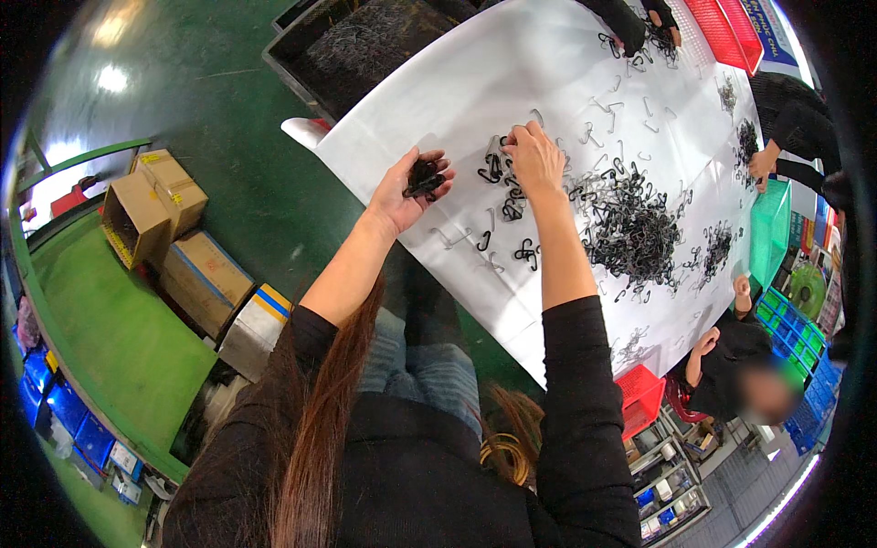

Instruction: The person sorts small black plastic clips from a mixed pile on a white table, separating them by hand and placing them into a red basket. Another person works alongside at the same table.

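Note:
My left hand [396,199] is palm up off the table's near-left edge, its fingers curled round a bunch of black S-shaped hooks [423,180]. Over the white-covered table, my right hand [539,163] points its fingers down, thumb and fingertips pressed together. What the fingertips pinch, if anything, is too small to make out. Beside that hand lies a small group of black hooks [512,206]. A large heap of black hooks [632,230] spreads to the right of my right forearm, with single ones scattered round it.
White sheeting [416,100] covers the table. Co-workers' hands [761,164] are at the far and right sides. A red basket [641,399] and a green basket [770,233] stand along its edge. A black bin [365,41] is at the far left, cardboard boxes [208,281] on the left.

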Demonstrator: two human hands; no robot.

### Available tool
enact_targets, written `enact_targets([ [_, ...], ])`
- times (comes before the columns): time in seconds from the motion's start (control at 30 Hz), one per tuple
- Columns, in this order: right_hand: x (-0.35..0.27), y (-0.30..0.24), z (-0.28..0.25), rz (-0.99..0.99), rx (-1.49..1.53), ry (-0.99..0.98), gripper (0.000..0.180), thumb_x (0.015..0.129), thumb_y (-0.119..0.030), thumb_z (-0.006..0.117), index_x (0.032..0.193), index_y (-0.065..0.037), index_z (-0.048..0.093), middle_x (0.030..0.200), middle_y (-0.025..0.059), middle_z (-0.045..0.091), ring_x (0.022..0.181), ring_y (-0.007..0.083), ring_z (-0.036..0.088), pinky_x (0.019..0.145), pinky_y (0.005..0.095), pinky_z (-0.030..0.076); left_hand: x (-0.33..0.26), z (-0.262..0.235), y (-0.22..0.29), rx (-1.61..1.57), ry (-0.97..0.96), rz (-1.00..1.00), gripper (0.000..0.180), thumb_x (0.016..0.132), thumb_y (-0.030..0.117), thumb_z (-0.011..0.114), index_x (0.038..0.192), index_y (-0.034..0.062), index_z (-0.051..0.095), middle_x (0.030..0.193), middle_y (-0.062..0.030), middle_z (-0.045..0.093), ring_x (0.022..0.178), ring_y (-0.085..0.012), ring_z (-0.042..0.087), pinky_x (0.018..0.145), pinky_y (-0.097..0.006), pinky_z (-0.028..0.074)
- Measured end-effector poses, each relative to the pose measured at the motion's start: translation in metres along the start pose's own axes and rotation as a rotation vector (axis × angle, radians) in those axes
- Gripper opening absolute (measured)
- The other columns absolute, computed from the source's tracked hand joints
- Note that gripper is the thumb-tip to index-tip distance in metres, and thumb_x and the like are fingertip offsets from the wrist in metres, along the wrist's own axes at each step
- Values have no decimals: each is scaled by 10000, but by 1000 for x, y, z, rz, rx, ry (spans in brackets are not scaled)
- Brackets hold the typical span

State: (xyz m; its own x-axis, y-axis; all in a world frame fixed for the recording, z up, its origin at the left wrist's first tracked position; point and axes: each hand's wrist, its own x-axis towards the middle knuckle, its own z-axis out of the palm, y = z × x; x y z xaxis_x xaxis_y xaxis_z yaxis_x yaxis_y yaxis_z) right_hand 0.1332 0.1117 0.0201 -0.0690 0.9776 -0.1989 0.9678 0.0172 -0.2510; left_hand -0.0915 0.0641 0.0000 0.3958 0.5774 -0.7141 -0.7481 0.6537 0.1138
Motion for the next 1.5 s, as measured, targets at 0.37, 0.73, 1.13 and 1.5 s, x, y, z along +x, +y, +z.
enact_targets([
  [0.37, -22, -3, -16, 58, 960, -349, 190, 852, -156, 572, 948, -18, 660, 758, 140, 654, 725, 273, 628, 652, 358, 468, 0, 21, -8, 67, -92, -36, 411, 973, 330, 425, 1160, -22, 521, 1124, -152, 574, 1051, -308, 572, 905, -403, 509],
  [0.73, -5, 12, -14, 211, 391, 38, 186, 830, -211, 602, 996, -190, 683, 954, 86, 612, 898, 299, 610, 758, 411, 484, 0, 11, 5, 28, -10, 34, 380, 974, 296, 427, 1164, -22, 514, 1150, -167, 552, 1065, -309, 560, 865, -385, 526],
  [1.13, -25, -35, 20, 313, 176, 14, 270, 749, -286, 700, 888, -55, 678, 908, 134, 658, 876, 301, 630, 751, 418, 489, -10, 10, 3, 34, -49, 56, 422, 984, 329, 392, 1182, -30, 492, 1153, -177, 552, 1069, -332, 561, 894, -418, 515],
  [1.5, -41, -28, 3, 158, 546, -41, 226, 775, -202, 692, 936, -46, 665, 788, 85, 657, 712, 214, 614, 656, 329, 471, -2, 10, -18, 83, -96, -1, 485, 992, 372, 336, 1207, -33, 495, 1157, -172, 561, 1089, -324, 559, 916, -410, 500],
])
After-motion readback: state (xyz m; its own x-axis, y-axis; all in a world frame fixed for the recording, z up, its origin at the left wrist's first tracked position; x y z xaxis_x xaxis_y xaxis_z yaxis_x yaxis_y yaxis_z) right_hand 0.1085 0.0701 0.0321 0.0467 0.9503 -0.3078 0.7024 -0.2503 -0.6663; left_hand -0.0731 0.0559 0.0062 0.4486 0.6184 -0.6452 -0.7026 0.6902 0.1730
